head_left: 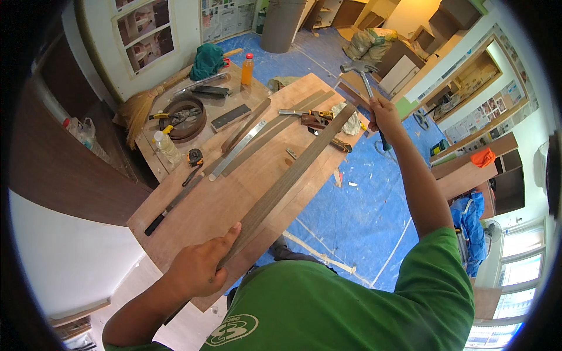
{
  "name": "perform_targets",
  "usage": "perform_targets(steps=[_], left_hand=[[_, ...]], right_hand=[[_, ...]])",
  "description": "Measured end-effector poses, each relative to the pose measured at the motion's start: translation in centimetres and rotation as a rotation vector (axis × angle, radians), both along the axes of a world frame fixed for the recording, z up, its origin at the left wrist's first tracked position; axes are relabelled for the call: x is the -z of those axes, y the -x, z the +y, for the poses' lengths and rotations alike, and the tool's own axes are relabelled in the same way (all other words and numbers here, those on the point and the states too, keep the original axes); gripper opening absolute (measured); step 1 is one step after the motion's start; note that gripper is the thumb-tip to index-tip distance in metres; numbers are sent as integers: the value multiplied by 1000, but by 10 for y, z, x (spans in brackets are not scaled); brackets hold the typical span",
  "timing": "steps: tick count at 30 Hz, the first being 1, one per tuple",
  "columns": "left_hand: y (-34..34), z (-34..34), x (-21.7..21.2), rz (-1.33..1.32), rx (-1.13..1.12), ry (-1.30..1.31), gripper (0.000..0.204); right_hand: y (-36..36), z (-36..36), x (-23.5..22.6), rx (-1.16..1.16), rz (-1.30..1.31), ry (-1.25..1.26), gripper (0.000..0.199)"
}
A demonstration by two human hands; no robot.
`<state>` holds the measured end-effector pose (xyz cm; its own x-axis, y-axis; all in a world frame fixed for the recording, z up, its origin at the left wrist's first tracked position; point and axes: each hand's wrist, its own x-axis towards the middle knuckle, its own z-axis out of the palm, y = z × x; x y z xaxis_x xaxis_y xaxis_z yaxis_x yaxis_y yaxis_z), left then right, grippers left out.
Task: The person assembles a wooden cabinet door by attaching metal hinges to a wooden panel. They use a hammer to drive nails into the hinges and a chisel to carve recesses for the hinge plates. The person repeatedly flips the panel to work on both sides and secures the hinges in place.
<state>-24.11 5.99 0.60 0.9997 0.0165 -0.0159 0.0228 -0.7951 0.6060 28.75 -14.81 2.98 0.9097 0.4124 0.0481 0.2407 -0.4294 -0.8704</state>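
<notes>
A long brown wood strip [293,175] runs slantwise above or along the plywood worktop [205,202]; contact with the board is hard to judge. Its near end is gripped by my left hand [202,266], with the index finger laid along it. Raised beyond the right edge of the worktop, my right hand [384,119] is closed around the handle of a claw hammer [367,83], head upward. Under the strip's far part lie a hand plane [315,121] and a yellow-handled tool [325,114]. A metal ruler [237,150] rests on the board to the left.
Left of the board are a tape measure [195,157], a handsaw [171,206], a coil of brown edging [187,120], a clear bottle [167,146] and an orange drink bottle [247,69]. Blue sheeting [369,205] covers the floor. A grey bin [282,26] stands far off.
</notes>
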Motion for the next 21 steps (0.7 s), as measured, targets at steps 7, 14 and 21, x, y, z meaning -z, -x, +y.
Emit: perform_targets(steps=[7,14,21], left_hand=[[-1,-1,0,-26,-1,7,97],[-4,-1,-1,-7,-4,12,96],[-4,0,-1,-18,-9,15,96]], right_hand=[[13,-14,15,-128,140,167,39],[-11,-4,38,-67,75,218,47],[-13,8,32,-56,34,304,48]])
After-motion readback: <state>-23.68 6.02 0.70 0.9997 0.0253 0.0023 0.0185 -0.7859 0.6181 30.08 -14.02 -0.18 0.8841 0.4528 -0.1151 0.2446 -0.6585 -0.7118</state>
